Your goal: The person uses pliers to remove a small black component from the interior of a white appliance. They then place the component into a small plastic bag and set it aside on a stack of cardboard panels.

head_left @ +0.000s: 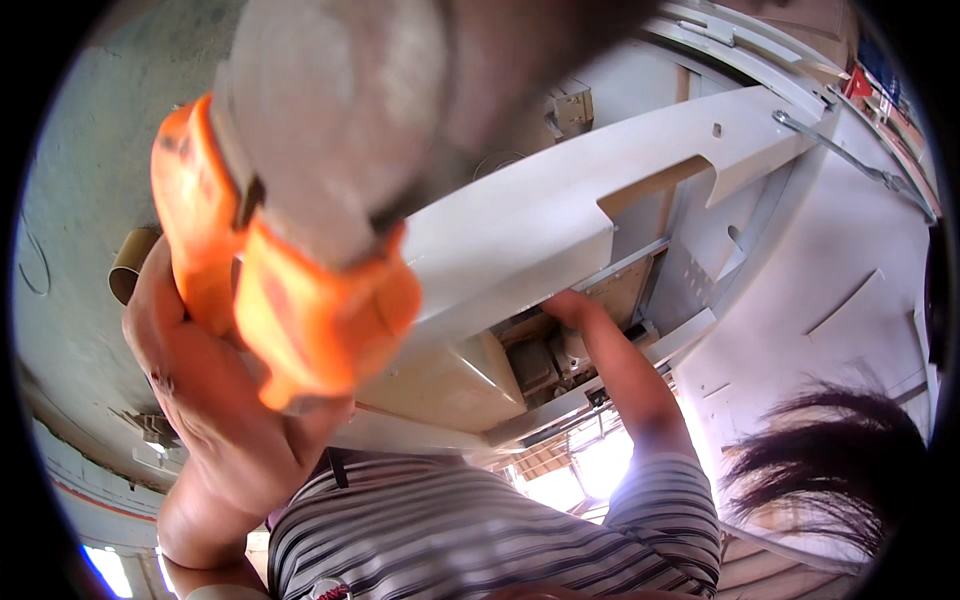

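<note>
Close to the camera on the left, my left hand (215, 400) is closed around the two orange handles (325, 320) of a pair of pliers. The grey metal head of the pliers (330, 110) looms large and blurred at the top, and its jaws cannot be made out. My right arm reaches up to a long white metal panel (530, 210). Only the back part of my right hand (566, 306) shows at the panel's lower edge. Its fingers are hidden behind that edge, so what they touch is unclear.
A combination wrench (840, 150) lies against white sheet metal at the upper right. The panel has a rectangular cutout (655, 188). Dark box-shaped parts (530, 365) sit in the opening under my right hand. A short tan tube (130, 265) is beside my left hand.
</note>
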### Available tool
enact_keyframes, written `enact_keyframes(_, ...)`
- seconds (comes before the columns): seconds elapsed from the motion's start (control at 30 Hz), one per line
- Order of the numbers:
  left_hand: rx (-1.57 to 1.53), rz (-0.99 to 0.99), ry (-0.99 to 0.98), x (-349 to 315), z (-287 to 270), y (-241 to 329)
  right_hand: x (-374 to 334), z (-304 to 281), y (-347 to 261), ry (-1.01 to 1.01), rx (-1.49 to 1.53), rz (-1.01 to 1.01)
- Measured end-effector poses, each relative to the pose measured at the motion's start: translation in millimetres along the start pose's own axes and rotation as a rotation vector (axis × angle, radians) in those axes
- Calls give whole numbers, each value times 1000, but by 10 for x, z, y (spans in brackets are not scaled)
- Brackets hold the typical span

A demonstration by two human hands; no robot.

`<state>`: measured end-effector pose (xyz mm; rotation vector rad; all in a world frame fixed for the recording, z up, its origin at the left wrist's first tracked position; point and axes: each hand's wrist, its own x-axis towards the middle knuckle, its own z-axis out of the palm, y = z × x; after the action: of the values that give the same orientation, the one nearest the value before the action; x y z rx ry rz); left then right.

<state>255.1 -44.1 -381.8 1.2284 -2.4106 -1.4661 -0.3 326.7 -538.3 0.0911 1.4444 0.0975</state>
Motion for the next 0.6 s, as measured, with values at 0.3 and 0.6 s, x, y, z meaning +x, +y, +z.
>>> enact_keyframes(0.3,-60,-47,-90,7,30,24,142,-44,206,-78,147,11)
enact_keyframes(0.6,-6,-31,-122,48,76,10,90,-63,103,-39,155,-15)
